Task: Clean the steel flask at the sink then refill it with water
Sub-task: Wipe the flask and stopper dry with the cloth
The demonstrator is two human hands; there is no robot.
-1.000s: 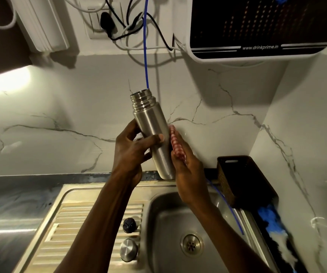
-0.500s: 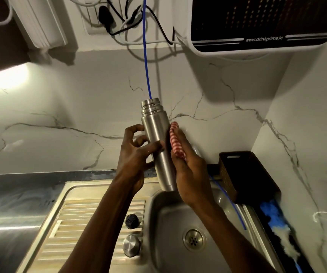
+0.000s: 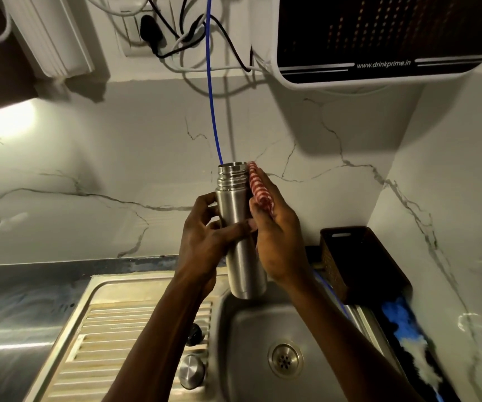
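While both hands grasp the flask (image 3: 241, 233) above the sink (image 3: 251, 329), right (image 3: 277, 236) apparently presses cloth (image 3: 258, 187).

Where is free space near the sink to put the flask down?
The ribbed draining board left of the basin is bare, except two caps at its basin edge. The dark counter further left also looks free. The right side is crowded by a brown basket and a blue cloth.

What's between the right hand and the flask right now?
A red-and-white checked cloth, pressed by the right hand against the side of the steel flask near its neck, seen in the head view.
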